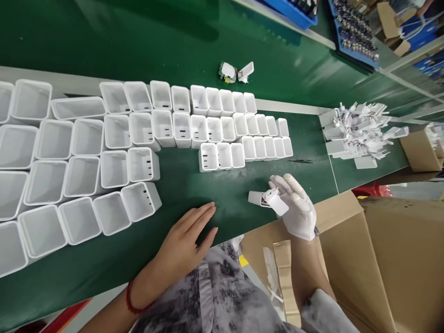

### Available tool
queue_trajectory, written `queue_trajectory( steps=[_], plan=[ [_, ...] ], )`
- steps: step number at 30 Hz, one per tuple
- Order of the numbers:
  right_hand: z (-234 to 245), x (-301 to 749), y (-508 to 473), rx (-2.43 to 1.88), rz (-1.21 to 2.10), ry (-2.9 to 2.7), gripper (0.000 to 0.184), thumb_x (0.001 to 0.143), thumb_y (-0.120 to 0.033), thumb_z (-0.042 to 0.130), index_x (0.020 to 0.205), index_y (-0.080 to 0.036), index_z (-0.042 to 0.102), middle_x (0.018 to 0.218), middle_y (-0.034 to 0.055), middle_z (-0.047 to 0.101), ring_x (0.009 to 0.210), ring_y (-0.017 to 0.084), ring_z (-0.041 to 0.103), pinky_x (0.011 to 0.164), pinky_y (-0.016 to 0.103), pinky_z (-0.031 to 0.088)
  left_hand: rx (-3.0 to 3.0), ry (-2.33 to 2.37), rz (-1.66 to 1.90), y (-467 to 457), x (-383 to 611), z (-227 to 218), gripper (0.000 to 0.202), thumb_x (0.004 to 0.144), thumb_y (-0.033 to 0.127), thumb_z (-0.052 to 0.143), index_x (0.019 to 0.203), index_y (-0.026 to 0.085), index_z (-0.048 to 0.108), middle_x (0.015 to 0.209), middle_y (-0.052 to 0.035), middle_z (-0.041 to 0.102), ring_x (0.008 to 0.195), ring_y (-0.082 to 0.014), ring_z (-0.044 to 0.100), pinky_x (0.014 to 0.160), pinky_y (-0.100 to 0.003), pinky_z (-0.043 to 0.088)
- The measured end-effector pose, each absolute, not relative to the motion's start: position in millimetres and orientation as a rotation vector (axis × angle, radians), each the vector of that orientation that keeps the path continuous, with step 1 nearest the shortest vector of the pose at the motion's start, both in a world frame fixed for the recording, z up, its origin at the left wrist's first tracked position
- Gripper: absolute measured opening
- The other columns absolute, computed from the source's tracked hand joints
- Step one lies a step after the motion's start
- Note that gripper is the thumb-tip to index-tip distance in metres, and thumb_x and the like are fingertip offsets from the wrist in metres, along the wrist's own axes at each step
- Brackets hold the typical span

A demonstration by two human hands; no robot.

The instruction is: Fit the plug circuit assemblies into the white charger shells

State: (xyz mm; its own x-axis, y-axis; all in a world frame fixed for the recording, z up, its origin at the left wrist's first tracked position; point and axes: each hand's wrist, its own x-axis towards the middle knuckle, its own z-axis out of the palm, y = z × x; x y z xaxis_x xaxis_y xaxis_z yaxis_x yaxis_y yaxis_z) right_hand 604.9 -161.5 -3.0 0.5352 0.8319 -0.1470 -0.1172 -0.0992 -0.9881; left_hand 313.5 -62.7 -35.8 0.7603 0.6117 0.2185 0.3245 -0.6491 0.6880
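Rows of open white casings stand mouth-up across the left and middle of the green table, packed side by side. Near the table's front edge, the bare left hand lies palm down on the cloth, its fingers stretched out flat and close together, holding nothing; a red bracelet circles its wrist. Just to the right, a small casing lies on its side on the table, apart from the rows. A white plug cap meets its open end, pinched between the fingers of the right hand, which wears a white glove. Beyond that hand lie dark tweezers. Farther right sits a pile of white plug parts, and a large cardboard box stands open at the table's near edge.
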Motion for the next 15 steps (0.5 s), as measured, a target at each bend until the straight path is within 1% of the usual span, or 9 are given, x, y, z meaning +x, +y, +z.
queue_trajectory(
  steps=[2, 3, 4, 6, 8, 10, 12, 13, 15],
  plan=[
    [-1.0, 603.7, -166.0, -1.537, 1.008, -0.861, 0.061, 0.086, -0.048, 0.074, 0.141, -0.031, 0.053, 0.138, 0.0068, 0.060, 0.131, 0.031, 0.054, 0.113, 0.054, 0.042, 2.307, 0.699, 0.579, -61.6, 313.9, -36.0, 0.040, 0.102, 0.025, 0.049, 0.141, 0.019, 0.047, 0.133, -0.0110, 0.065, 0.118, -0.0247, 0.066, 0.100, -0.038, 0.058],
    [-1.2, 601.8, -167.1, -1.603, 1.029, -0.989, 0.067, 0.084, -0.047, 0.076, 0.144, -0.030, 0.051, 0.141, 0.0079, 0.058, 0.131, 0.032, 0.054, 0.112, 0.053, 0.044, 2.310, 0.701, 0.570, -60.9, 314.0, -36.1, 0.040, 0.102, 0.025, 0.050, 0.142, 0.020, 0.046, 0.133, -0.0109, 0.065, 0.117, -0.0250, 0.067, 0.098, -0.039, 0.059],
    [-2.1, 599.3, -167.4, -1.684, 0.997, -1.118, 0.066, 0.084, -0.045, 0.076, 0.144, -0.029, 0.051, 0.140, 0.0087, 0.058, 0.129, 0.032, 0.055, 0.110, 0.050, 0.046, 2.313, 0.705, 0.563, -60.1, 314.0, -36.2, 0.041, 0.102, 0.026, 0.050, 0.142, 0.021, 0.046, 0.133, -0.0107, 0.065, 0.116, -0.0253, 0.067, 0.097, -0.039, 0.060],
    [-4.6, 594.9, -166.4, -1.857, 0.811, -1.319, 0.053, 0.086, -0.039, 0.075, 0.135, -0.027, 0.059, 0.128, 0.0085, 0.065, 0.115, 0.029, 0.063, 0.100, 0.044, 0.052, 2.323, 0.709, 0.554, -58.9, 313.5, -36.6, 0.041, 0.102, 0.027, 0.049, 0.143, 0.022, 0.046, 0.132, -0.0101, 0.066, 0.113, -0.0251, 0.069, 0.094, -0.038, 0.062],
    [-5.8, 595.4, -165.5, -1.978, 0.608, -1.394, 0.037, 0.088, -0.037, 0.072, 0.123, -0.026, 0.067, 0.108, 0.0069, 0.071, 0.093, 0.025, 0.068, 0.084, 0.038, 0.056, 2.344, 0.707, 0.562, -58.4, 311.7, -37.0, 0.042, 0.102, 0.028, 0.049, 0.144, 0.024, 0.045, 0.131, -0.0093, 0.067, 0.109, -0.0243, 0.071, 0.091, -0.037, 0.063],
    [-4.2, 606.0, -166.8, -2.074, 0.472, -1.331, 0.030, 0.086, -0.043, 0.073, 0.110, -0.024, 0.072, 0.091, 0.0048, 0.070, 0.077, 0.022, 0.065, 0.072, 0.033, 0.054, 2.385, 0.700, 0.584, -58.6, 308.6, -38.5, 0.045, 0.102, 0.028, 0.049, 0.147, 0.026, 0.042, 0.129, -0.0083, 0.068, 0.104, -0.0242, 0.073, 0.089, -0.037, 0.064],
    [-1.2, 630.8, -171.4, -2.176, 0.296, -1.152, 0.034, 0.081, -0.051, 0.074, 0.100, -0.022, 0.074, 0.080, 0.0027, 0.067, 0.069, 0.021, 0.062, 0.067, 0.032, 0.053, 2.439, 0.683, 0.604, -58.5, 305.0, -42.9, 0.049, 0.101, 0.029, 0.050, 0.149, 0.028, 0.041, 0.126, -0.0069, 0.070, 0.103, -0.0258, 0.073, 0.084, -0.037, 0.066],
    [0.4, 649.0, -174.9, -2.219, 0.187, -1.038, 0.038, 0.080, -0.054, 0.073, 0.099, -0.021, 0.074, 0.078, 0.0021, 0.066, 0.068, 0.021, 0.062, 0.068, 0.032, 0.053, 2.460, 0.666, 0.624, -58.0, 303.6, -46.1, 0.050, 0.101, 0.029, 0.051, 0.150, 0.029, 0.040, 0.125, -0.0062, 0.071, 0.103, -0.0266, 0.073, 0.079, -0.035, 0.067],
    [3.1, 695.8, -184.5, -2.282, -0.034, -0.809, 0.048, 0.081, -0.057, 0.069, 0.110, -0.018, 0.072, 0.083, 0.0034, 0.068, 0.074, 0.023, 0.064, 0.072, 0.035, 0.055, 2.458, 0.680, 0.604, -55.7, 302.8, -52.9, 0.058, 0.098, 0.019, 0.053, 0.152, 0.032, 0.037, 0.126, -0.0058, 0.070, 0.099, -0.0261, 0.075, 0.075, -0.033, 0.068]
  ],
)
